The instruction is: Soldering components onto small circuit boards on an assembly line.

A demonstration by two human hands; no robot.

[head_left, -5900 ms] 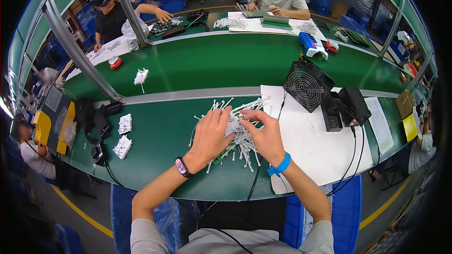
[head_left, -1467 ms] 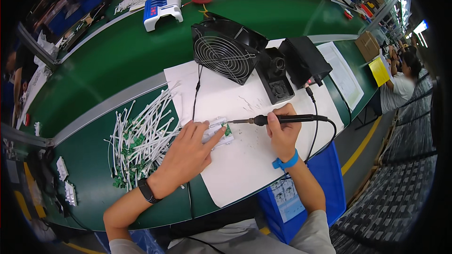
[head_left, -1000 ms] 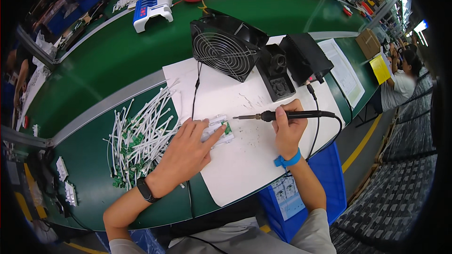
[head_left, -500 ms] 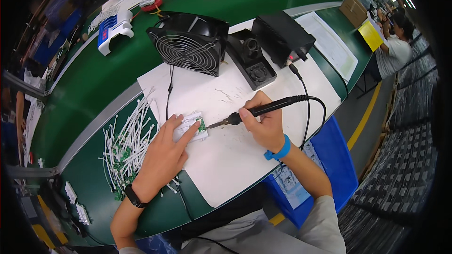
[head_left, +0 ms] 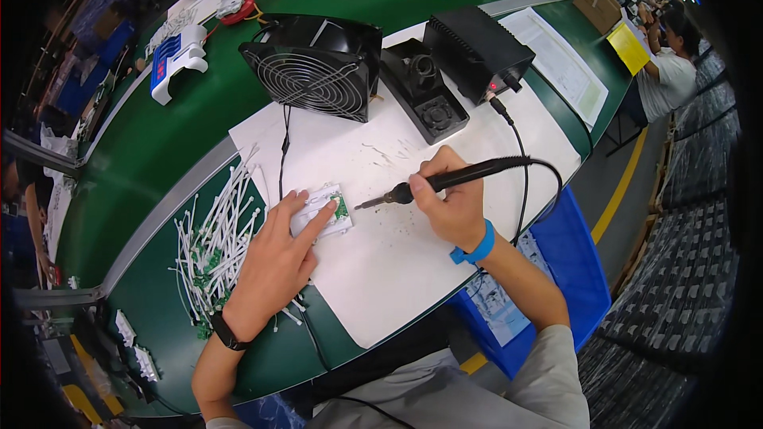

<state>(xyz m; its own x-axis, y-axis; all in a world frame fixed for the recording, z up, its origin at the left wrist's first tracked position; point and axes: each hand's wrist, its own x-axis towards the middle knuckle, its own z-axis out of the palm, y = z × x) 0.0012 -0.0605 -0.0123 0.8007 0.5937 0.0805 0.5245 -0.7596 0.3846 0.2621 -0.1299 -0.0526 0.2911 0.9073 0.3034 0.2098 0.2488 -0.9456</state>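
Note:
My left hand (head_left: 274,258) holds down a white plastic holder (head_left: 308,222) on the white sheet, its fingers spread. The index fingertip presses on a small green circuit board (head_left: 341,208) at the holder's right end and hides part of it. In my right hand (head_left: 451,200) is a black soldering iron (head_left: 469,174), gripped like a pen. Its metal tip points left, just right of the board, with a small gap between them. White cables with small green boards (head_left: 214,258) lie in a heap left of my left hand.
Beyond the holder stand a black fan (head_left: 314,71), a black iron stand (head_left: 425,95) and a black power unit (head_left: 477,52), whose cord runs to the iron. Cut wire bits (head_left: 385,152) lie on the white sheet (head_left: 373,294). A blue bin (head_left: 584,286) is at the right.
The soldering iron's tip has drawn back slightly to the right from the board's edge, along with my right hand. My left hand stays on the holder. The view has shifted a little.

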